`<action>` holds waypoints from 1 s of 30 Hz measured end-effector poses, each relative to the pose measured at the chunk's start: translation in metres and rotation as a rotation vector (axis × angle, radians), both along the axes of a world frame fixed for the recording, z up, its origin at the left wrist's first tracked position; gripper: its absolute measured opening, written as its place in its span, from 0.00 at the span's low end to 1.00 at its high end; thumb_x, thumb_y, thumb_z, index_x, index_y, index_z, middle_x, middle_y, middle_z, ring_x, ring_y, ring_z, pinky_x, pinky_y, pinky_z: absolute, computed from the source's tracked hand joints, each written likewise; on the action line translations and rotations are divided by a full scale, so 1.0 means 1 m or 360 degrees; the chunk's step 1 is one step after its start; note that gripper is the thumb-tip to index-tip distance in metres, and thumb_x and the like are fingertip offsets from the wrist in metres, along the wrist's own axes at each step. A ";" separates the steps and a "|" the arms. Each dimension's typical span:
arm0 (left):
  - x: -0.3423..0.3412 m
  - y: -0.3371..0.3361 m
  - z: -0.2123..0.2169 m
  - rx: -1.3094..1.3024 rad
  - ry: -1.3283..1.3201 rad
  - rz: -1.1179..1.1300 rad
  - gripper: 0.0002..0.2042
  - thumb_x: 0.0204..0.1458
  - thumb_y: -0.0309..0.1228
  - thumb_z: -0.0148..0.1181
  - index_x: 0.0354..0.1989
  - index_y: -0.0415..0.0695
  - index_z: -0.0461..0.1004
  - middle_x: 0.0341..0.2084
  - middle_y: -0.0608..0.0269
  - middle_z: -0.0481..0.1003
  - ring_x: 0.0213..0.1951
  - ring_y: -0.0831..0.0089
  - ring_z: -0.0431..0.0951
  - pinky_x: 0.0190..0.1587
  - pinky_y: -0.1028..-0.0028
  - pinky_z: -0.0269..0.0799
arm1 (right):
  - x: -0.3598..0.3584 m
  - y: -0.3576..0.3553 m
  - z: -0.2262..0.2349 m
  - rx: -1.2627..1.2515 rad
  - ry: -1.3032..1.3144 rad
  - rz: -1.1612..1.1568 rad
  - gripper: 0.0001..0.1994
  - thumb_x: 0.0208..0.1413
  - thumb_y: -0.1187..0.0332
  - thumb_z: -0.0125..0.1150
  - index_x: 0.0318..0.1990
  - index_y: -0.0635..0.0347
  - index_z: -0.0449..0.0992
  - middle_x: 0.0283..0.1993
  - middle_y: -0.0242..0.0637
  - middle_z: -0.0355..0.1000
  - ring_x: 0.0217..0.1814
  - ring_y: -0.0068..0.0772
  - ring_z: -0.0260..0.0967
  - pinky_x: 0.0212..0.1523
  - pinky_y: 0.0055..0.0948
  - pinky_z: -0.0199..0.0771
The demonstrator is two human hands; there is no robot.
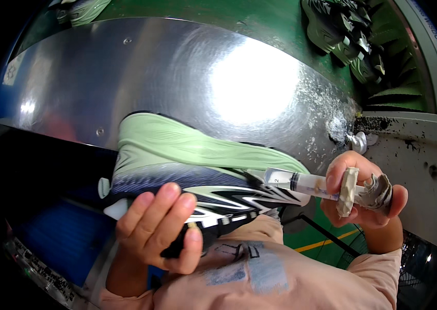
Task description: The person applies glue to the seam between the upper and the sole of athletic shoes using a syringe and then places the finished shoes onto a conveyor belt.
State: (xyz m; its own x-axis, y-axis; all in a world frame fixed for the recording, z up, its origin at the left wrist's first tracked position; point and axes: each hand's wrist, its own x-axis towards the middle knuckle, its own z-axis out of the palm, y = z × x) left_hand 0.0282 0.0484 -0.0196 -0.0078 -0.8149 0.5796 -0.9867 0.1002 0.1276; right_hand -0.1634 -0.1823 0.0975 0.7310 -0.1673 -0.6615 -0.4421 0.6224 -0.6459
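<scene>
A sports shoe (177, 142) with a pale green midsole and a dark, white-striped upper lies on its side in front of me, its toe toward the right. My left hand (159, 227) grips it by the upper, fingers curled over the side and the thumb near the collar. In my right hand (360, 199) is a clear syringe (308, 183), its flange and plunger end wrapped in off-white tape. The syringe points left, with its tip at the seam between midsole and upper near the forefoot; exact contact is hard to make out.
A shiny metal worktop (167, 67) with screws spans the far side, white residue (337, 126) crusted on its right end. A crumpled white scrap (358, 142) sits there. Several shoes (332, 31) stand on a rack at upper right. A green floor (259, 20) lies beyond.
</scene>
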 end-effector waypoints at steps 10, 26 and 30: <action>-0.003 0.000 0.005 0.0041 -0.0059 0.0059 0.08 0.60 0.32 0.45 0.46 0.53 0.57 0.42 0.56 0.75 0.44 0.55 0.78 0.52 0.59 0.69 | -0.069 0.011 -0.032 -0.0015 -0.0773 -0.0284 0.54 0.34 0.26 0.59 0.51 0.76 0.60 0.34 0.39 0.66 0.25 0.16 0.59 0.22 0.15 0.54; 0.005 -0.025 0.016 0.0061 -0.0333 -0.0027 0.28 0.50 0.42 0.64 0.52 0.42 0.56 0.45 0.41 0.71 0.45 0.44 0.75 0.48 0.50 0.73 | -0.120 0.044 -0.084 0.0159 -0.1180 -0.0845 0.50 0.42 0.28 0.53 0.54 0.72 0.56 0.29 0.31 0.63 0.23 0.13 0.54 0.23 0.14 0.55; -0.001 -0.036 0.023 0.0068 -0.0284 -0.0077 0.29 0.48 0.38 0.66 0.52 0.39 0.58 0.45 0.39 0.71 0.45 0.43 0.75 0.48 0.51 0.73 | -0.125 0.043 -0.069 0.0233 -0.0887 -0.0805 0.51 0.41 0.33 0.62 0.56 0.75 0.54 0.35 0.35 0.66 0.29 0.14 0.58 0.30 0.14 0.61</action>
State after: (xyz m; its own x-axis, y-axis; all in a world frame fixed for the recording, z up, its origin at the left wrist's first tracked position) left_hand 0.0274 0.0129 0.0038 -0.1469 -0.8349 0.5305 -0.9883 0.1462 -0.0435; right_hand -0.2886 -0.1389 0.0286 0.8206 -0.5094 -0.2590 0.2862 0.7587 -0.5852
